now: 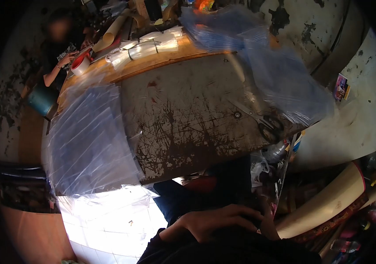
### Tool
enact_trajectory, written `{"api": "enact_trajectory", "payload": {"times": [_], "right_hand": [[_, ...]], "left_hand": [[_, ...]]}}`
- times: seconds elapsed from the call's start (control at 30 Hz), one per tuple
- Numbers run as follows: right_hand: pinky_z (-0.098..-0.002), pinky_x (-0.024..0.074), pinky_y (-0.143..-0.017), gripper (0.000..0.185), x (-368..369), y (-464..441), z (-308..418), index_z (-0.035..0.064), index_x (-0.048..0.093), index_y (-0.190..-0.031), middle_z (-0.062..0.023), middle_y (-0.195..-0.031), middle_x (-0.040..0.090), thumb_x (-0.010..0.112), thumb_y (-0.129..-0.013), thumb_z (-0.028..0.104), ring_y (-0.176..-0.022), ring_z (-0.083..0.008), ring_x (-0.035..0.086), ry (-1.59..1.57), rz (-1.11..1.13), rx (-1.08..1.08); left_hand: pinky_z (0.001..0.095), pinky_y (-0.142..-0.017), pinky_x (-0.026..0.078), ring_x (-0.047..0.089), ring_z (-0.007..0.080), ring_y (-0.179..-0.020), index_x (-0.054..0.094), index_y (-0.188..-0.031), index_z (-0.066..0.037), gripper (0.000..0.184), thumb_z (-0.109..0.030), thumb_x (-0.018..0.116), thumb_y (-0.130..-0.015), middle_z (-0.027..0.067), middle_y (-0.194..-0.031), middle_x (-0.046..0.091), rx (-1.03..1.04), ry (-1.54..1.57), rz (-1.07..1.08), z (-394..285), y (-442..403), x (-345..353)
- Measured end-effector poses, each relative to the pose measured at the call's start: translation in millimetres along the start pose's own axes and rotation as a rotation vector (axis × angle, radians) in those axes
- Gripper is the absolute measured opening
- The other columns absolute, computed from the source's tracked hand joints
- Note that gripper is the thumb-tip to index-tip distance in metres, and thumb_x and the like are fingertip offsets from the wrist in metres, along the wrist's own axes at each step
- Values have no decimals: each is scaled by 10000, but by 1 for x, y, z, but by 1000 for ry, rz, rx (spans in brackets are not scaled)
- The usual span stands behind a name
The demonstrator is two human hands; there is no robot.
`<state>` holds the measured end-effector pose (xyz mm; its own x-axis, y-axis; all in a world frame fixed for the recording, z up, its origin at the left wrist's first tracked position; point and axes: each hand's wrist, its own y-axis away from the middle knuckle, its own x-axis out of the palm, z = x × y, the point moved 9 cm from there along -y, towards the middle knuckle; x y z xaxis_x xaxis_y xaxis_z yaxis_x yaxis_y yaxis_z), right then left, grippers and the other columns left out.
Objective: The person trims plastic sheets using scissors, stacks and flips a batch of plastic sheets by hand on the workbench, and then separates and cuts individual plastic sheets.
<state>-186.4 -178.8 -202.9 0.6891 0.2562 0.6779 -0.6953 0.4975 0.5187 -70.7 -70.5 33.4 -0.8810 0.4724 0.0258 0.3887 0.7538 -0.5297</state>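
My left hand (223,220) lies over my dark clothing at the bottom of the head view, fingers stretched to the right and holding nothing I can see. Beside its fingertips is my right hand (268,223), mostly in shadow, with its fingers hidden. Both are below the near edge of a worn, scratched table (183,101). A pair of scissors (267,125) with dark handles rests near the table's right edge. Clear plastic sheets (93,136) in a stack cover the left side and hang over the near edge. More clear plastic sheets (280,75) lie at the right.
Bundled clear plastic (152,46) and a red-and-white tape roll (81,64) are on the wooden far section. Another person (60,57) sits at the far left. A large rolled sheet (328,202) leans at the lower right among clutter.
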Motion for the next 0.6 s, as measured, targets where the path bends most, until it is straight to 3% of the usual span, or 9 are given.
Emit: {"api": "enact_trajectory", "payload": {"times": [0.03,0.1,0.2,0.27,0.33,0.4,0.43,0.53,0.6], "right_hand": [[-303,436,-835,333,11,4,-4,65,494,-1153,-78,-1063,564,434,-907,280,-963,-205,530,-237,40,61],[-320,427,-846,352,25,20,23,73,477,-1172,-87,-1095,536,457,-888,279,-985,-220,517,-288,65,56],[-345,412,-864,395,33,52,93,84,453,-1201,-101,-1143,495,493,-859,277,-1018,-242,496,85,17,-83],[-362,403,-875,430,47,81,152,92,436,-1220,-110,-1175,467,517,-840,276,-1039,-257,483,597,-77,-203],[-379,393,-887,470,92,116,212,99,419,-1239,-119,-1207,440,541,-821,275,-1061,-273,469,1145,-170,-356],[-396,384,-898,512,157,140,256,107,403,-1258,-128,-1239,412,564,-802,274,-1083,-288,456,1608,-191,-549],[-405,379,-904,534,191,144,267,111,395,-1268,-132,-1255,399,576,-792,273,-1094,-295,449,1829,-190,-669],[-430,365,-921,604,273,124,265,122,370,-1296,-146,-1303,357,612,-764,272,-1127,-318,429,2145,-116,-1030],[-447,355,-933,652,308,92,254,130,353,-1315,-155,-1335,330,636,-744,271,-1149,-333,415,2244,-81,-1195]], "left_hand": [[570,-1034,72,204,461,-1287,403,-1251,30,637,-463,433,-850,249,-1345,325,-60,-6,86,3,0,7],[592,-1022,30,174,456,-1301,406,-1249,16,629,-474,403,-855,222,-1340,354,-9,9,167,12,0,22],[640,-983,-68,84,447,-1328,488,-1175,-14,602,-508,342,-862,242,-1358,329,144,17,296,5,-6,31],[659,-961,-95,45,441,-1334,559,-1101,-30,592,-520,328,-862,287,-1380,257,318,82,78,-4,-6,15],[622,-1000,-43,26,433,-1337,598,-1043,-21,574,-471,271,-901,314,-1391,198,285,34,98,-16,-16,4],[569,-1037,68,60,430,-1336,556,-1126,-19,444,-334,310,-932,304,-1399,185,126,305,178,-5,-22,7],[508,-1042,186,137,422,-1324,481,-1218,-13,357,-185,386,-920,304,-1393,200,110,413,209,-2,-18,8],[451,-1055,236,239,382,-1299,338,-1280,67,477,-123,444,-856,268,-1383,249,140,128,435,16,16,38],[431,-1053,250,270,364,-1288,288,-1314,70,503,-111,426,-864,263,-1368,285,66,198,469,-9,12,24]]}}
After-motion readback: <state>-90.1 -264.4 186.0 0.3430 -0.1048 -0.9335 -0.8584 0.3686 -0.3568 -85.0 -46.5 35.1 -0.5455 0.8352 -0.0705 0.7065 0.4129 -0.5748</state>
